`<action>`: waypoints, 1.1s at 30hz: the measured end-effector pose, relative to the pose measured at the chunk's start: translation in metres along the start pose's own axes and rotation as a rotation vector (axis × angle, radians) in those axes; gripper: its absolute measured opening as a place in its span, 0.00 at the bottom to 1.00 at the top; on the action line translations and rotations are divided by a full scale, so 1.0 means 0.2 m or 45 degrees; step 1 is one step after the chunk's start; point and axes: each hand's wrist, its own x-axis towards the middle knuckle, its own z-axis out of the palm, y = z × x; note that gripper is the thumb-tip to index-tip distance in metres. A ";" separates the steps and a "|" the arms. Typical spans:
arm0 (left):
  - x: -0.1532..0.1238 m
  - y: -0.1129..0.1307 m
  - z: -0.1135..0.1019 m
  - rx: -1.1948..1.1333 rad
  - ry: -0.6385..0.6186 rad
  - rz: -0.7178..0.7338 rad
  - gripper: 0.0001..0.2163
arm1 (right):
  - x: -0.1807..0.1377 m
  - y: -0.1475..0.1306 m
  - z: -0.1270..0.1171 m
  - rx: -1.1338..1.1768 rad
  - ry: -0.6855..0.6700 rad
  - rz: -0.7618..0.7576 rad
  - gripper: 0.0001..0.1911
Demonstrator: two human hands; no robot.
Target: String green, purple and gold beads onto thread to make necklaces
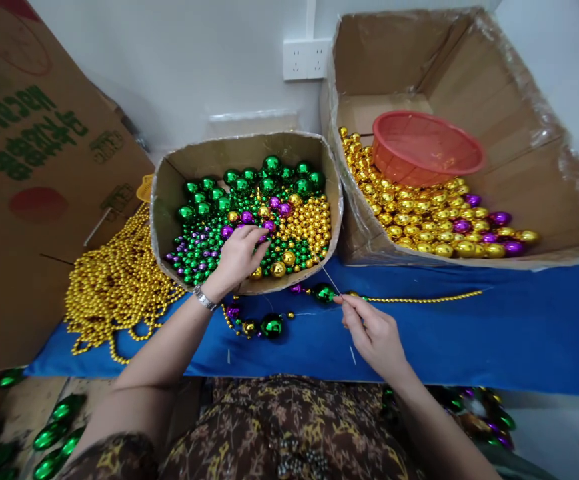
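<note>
My left hand (241, 257) reaches into the smaller cardboard box (167, 243), its fingers bent around a shiny purple bead (269, 227) at the fingertips. Green, gold and purple beads of several sizes lie around it. Above the blue cloth, my right hand (373, 331) pinches a thin needle (327, 273) that points up and left toward the box's rim. Fine thread trails near this hand. A partly strung bead strand lies on the cloth, with a large green bead (271, 325) on the near part and another green bead (324, 293) farther back.
At the right, a large carton (544, 147) holds gold and purple beads and a red plastic basket (427, 150). Gold bead chains (119, 287) are heaped at the left beside a printed carton (34, 200). Below the blue-covered table (519, 327) lie more green beads (52, 433).
</note>
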 end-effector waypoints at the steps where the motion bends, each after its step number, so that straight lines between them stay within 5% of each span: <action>1: 0.02 -0.01 0.01 0.107 -0.004 -0.020 0.14 | 0.00 0.00 0.00 -0.002 0.000 0.004 0.12; 6: 0.08 -0.05 0.06 0.171 -0.147 -0.138 0.17 | -0.01 0.00 0.04 -0.018 0.007 0.007 0.11; 8: 0.07 -0.04 0.06 -0.197 -0.060 -0.229 0.17 | -0.01 0.00 0.05 -0.003 0.000 -0.011 0.11; 13: 0.00 0.08 0.01 -1.707 -0.028 -0.637 0.14 | 0.00 -0.03 0.10 -0.021 -0.024 -0.083 0.11; 16: -0.05 0.15 -0.01 -2.084 -0.027 -0.825 0.13 | 0.01 -0.04 0.11 -0.067 -0.017 -0.122 0.11; 33: -0.09 0.21 -0.01 -2.157 -0.037 -0.962 0.11 | 0.00 -0.03 0.11 -0.149 -0.076 -0.091 0.12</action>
